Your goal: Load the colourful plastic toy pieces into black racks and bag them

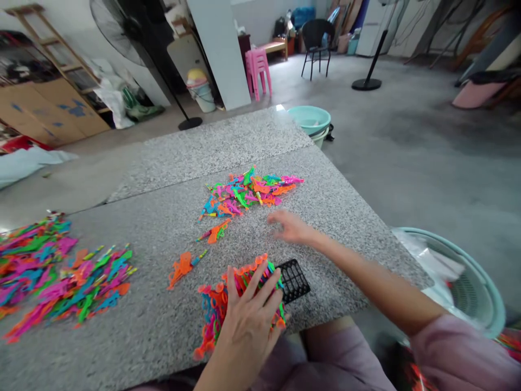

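My left hand (250, 309) lies with spread fingers over a packed row of colourful plastic toy guns (214, 312), their orange ends facing out. Part of the row is hidden under the palm. A black plastic grid rack (293, 281) shows empty holes to the right of the row; whether it runs under the toys is hidden. My right hand (290, 227), slightly blurred, is at the near right side of a loose pile of toy guns (248, 193); its fingers are apart and nothing shows in them. Two single toy guns, an orange one (182, 267) and another (215, 232), lie left of the hands.
More toy guns (87, 282) are heaped on the left of the speckled stone table (163, 320). A green basket (480, 293) with plastic bags stands right of the table, and turquoise basins (311, 119) stand by its far corner. Pink stools (258, 68) are farther back.
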The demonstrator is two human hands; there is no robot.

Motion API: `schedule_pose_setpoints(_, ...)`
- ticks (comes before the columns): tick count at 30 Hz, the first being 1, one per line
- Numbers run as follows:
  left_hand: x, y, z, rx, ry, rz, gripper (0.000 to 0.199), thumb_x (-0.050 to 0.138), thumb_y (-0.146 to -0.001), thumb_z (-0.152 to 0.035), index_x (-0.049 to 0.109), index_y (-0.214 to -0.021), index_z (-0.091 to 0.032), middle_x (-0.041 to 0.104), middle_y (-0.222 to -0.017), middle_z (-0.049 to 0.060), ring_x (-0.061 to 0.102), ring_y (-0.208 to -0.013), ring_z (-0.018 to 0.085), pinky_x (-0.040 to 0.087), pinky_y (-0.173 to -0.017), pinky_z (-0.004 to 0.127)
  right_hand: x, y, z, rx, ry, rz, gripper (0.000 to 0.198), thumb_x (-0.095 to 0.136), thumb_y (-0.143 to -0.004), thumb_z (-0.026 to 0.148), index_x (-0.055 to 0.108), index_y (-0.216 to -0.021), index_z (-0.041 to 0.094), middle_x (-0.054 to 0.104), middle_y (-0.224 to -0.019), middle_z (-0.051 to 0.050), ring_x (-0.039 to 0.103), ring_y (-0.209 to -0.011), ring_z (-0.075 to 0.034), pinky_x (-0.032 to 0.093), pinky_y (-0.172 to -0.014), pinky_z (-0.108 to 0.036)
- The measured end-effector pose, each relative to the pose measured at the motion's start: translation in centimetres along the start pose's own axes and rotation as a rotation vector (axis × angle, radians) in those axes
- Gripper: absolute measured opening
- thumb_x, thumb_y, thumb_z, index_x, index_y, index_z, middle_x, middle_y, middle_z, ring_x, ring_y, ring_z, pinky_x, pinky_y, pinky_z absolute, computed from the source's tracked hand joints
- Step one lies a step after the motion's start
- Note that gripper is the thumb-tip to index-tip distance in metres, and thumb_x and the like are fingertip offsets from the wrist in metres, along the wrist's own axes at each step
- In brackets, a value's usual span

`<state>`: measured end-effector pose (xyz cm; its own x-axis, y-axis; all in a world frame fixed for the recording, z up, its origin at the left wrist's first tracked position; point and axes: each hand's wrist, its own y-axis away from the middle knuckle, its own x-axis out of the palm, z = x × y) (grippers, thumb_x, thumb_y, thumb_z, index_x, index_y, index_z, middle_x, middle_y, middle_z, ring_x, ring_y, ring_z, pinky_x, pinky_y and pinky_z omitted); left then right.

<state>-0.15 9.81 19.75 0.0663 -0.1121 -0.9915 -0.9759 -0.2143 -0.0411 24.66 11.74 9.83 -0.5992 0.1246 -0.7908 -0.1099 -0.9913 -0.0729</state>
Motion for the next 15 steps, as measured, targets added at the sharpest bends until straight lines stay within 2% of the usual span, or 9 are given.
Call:
schedule_pose_setpoints(1,0.1,0.0,0.0,0.002,0.0,-0.01,0.025,0.056,-0.087,-0.025,0.063,-0.111,-0.028,0.056,-0.141,-0.002,0.042,-0.135,0.029,-0.023,-0.113,0.06,-1.1,-1.7,-1.2,0.081,0.131,-0.138,0.043,0.06,-0.08,0.007,0.059,-0.122,0.016,0.063,-0.12,-0.012,0.056,-0.109,-0.024,0.042,-0.094,-0.034)
schedule_pose_setpoints(3,0.1,0.1,0.1,0.006,-0.014,-0.02,0.024,0.056,-0.087,-0.023,0.064,-0.108,-0.027,0.055,-0.142,-0.002,0.042,-0.135,0.03,-0.024,-0.112,0.061,-3.0,-4.5,-3.4,0.192,0.373,-0.276,0.052,0.05,-0.084,0.002,0.049,-0.135,0.012,0.055,-0.132,-0.019,0.049,-0.121,-0.029,0.038,-0.1,-0.042)
schedule_pose_setpoints(6,0.2,0.4,0.2,0.026,-0.054,-0.014,0.026,0.055,-0.085,-0.021,0.064,-0.109,-0.026,0.052,-0.144,0.0,0.041,-0.136,0.031,-0.023,-0.11,0.064,-4.3,-5.7,-5.6,0.17,0.559,-0.196,0.041,0.043,-0.088,0.002,0.056,-0.127,0.009,0.06,-0.121,-0.021,0.05,-0.117,-0.03,0.04,-0.098,-0.042)
schedule_pose_setpoints(8,0.3,0.5,0.2,0.039,-0.066,-0.017,0.028,0.054,-0.085,-0.02,0.063,-0.111,-0.025,0.051,-0.145,0.001,0.04,-0.136,0.031,-0.022,-0.111,0.065,-4.5,-4.2,-6.8,0.073,0.584,-0.173,0.031,0.041,-0.092,0.006,0.063,-0.113,0.01,0.064,-0.109,-0.017,0.053,-0.11,-0.028,0.041,-0.096,-0.039)
schedule_pose_setpoints(10,0.5,0.5,0.2,0.035,-0.049,-0.032,0.029,0.055,-0.084,-0.019,0.063,-0.111,-0.026,0.051,-0.145,0.001,0.04,-0.137,0.031,-0.02,-0.112,0.065,-4.6,-1.3,-8.1,-0.032,0.559,-0.22,0.028,0.039,-0.094,0.009,0.065,-0.106,0.013,0.065,-0.105,-0.015,0.053,-0.108,-0.027,0.042,-0.096,-0.037)
schedule_pose_setpoints(13,0.9,0.3,0.2,0.009,0.004,-0.071,0.025,0.056,-0.085,-0.022,0.064,-0.108,-0.027,0.055,-0.141,0.001,0.042,-0.136,0.031,-0.017,-0.112,0.066,-5.2,3.6,-10.1,-0.117,0.436,-0.244,0.029,0.041,-0.09,0.006,0.065,-0.104,0.016,0.066,-0.105,-0.012,0.054,-0.11,-0.024,0.043,-0.096,-0.036)
schedule_pose_setpoints(15,1.1,0.2,0.2,-0.01,0.026,-0.099,0.023,0.057,-0.085,-0.023,0.065,-0.106,-0.027,0.057,-0.139,0.001,0.043,-0.135,0.031,-0.017,-0.112,0.066,-5.8,6.1,-10.6,-0.092,0.358,-0.24,0.036,0.044,-0.084,0.003,0.063,-0.111,0.017,0.066,-0.113,-0.01,0.052,-0.118,-0.024,0.042,-0.099,-0.038)
